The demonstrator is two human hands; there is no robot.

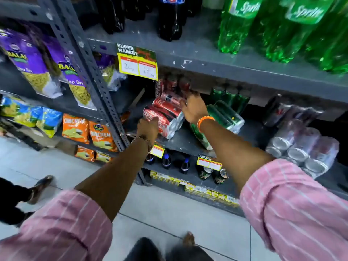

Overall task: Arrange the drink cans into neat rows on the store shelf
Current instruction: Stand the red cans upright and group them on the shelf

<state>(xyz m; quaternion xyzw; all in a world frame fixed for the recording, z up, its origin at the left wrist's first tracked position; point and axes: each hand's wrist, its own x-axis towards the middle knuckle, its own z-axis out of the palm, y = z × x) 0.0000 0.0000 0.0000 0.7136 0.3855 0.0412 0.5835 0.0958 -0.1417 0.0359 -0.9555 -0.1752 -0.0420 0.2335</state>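
Left grip (147, 127) on red cans (163, 117) (wrapped) — right hand (194, 108) beside

A shop: price tags (138, 62) on stocked shelves (216, 61).

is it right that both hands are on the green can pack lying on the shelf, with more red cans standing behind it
Not quite. The head view shows the left hand and right hand on the red can pack lying on the shelf, not the green pack beside it. Red cans do stand behind.
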